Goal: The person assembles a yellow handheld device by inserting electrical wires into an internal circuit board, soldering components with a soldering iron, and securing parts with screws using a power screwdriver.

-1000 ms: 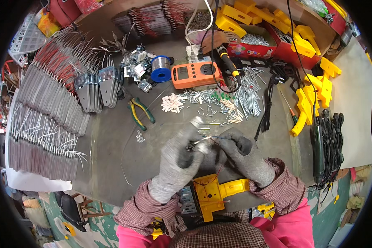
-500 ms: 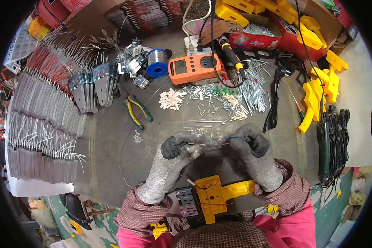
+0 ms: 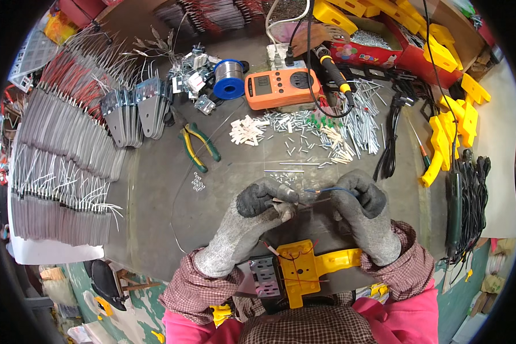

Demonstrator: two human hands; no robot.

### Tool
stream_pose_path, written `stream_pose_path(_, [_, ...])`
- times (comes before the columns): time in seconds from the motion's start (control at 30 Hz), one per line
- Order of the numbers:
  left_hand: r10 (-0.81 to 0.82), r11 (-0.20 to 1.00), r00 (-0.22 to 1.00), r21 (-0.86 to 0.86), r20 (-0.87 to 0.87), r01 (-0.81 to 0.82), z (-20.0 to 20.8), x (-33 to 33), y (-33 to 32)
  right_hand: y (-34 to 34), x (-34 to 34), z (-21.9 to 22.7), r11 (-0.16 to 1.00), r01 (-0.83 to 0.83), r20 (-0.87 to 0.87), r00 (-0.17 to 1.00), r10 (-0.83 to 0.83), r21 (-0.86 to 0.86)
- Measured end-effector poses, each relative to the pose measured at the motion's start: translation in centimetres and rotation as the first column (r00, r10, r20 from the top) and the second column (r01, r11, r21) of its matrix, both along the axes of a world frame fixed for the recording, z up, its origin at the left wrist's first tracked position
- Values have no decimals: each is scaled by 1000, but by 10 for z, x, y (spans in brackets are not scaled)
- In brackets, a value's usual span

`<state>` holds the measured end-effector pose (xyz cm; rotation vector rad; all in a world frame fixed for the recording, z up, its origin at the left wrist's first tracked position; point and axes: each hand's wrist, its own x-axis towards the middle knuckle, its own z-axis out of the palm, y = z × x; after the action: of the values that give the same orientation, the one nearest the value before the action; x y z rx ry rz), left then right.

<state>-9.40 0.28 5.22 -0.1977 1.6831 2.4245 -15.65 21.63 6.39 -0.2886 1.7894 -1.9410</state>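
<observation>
Both my hands wear grey gloves with dark palms and hover over the middle of the workbench, fingertips close together. My left hand [image 3: 265,200] is closed in a pinch; a thin pale piece shows at its fingertips, too small to name. Closed too, my right hand [image 3: 361,198] grips a blue wire [image 3: 329,189] that curves out from its fingers, its end pointing at my left hand. Nearer my body lies a yellow plastic housing [image 3: 301,272] with thin red wires on it. A perforated metal plate [image 3: 265,278] adjoins its left side.
Green-yellow pliers [image 3: 198,147], a blue solder spool [image 3: 229,80] and an orange meter [image 3: 282,89] lie beyond my hands. White sleeves [image 3: 248,131] and metal pins [image 3: 364,123] are heaped there. Wired grey strips [image 3: 63,166] fill the left; black cables [image 3: 470,200] lie right.
The whole view has shifted slightly, so the bench things sit further right. My left fingers have curled in more around their pinch. The right hand keeps hold of the blue wire.
</observation>
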Motion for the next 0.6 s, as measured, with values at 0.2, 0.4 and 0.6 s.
stream_pose_path(0.2, [-13, 999, 1000, 47, 8, 12, -9, 2, -3, -3, -2, 8, 992, 0, 44, 999, -5, 126])
stream_pose_path(0.4, [33, 992, 999, 124, 42, -38, -3, 0, 2, -5, -3, 2, 994, 53, 37, 998, -57, 92])
stream_pose_path(0.6, [74, 993, 997, 93, 20, -76, -7, 2, -2, -1, -2, 3, 993, -38, 118, 993, 24, 114])
